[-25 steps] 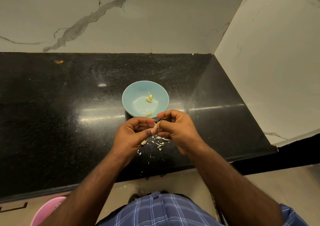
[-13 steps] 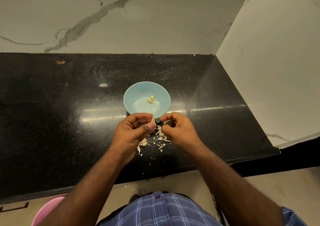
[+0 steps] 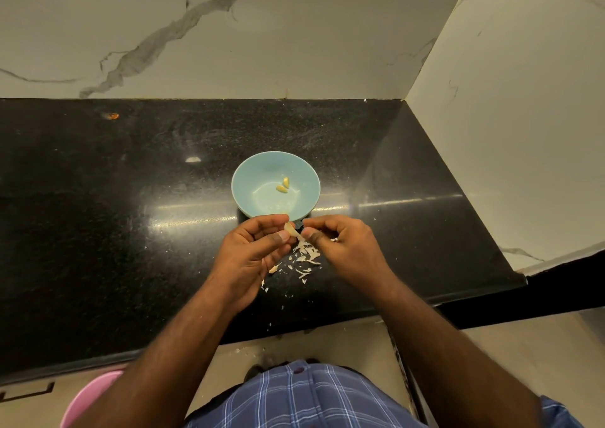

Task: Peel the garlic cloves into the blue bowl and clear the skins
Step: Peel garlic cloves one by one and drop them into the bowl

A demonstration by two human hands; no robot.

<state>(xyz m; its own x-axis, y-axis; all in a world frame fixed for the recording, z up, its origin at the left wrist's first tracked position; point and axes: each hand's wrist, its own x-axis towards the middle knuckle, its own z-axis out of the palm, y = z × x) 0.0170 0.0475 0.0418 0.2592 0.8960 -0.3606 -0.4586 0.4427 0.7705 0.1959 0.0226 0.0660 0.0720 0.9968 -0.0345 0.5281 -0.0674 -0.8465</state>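
A blue bowl stands mid-counter with two peeled garlic cloves inside. Just in front of its near rim, my left hand pinches a pale garlic clove between thumb and fingers. My right hand is close beside it, its thumb and fingers pinching a strip of skin at the clove's lower end. A small heap of garlic skins lies on the black counter below and between the hands.
Marble walls close the counter at the back and right. Small skin flakes are scattered toward the front edge. A pink tub shows below the counter at bottom left. An orange speck lies at the back left.
The hands have drawn slightly apart, and the clove now shows between them. More skins lie on the counter than a second ago. The third clove in the bowl is now hidden behind my left hand.
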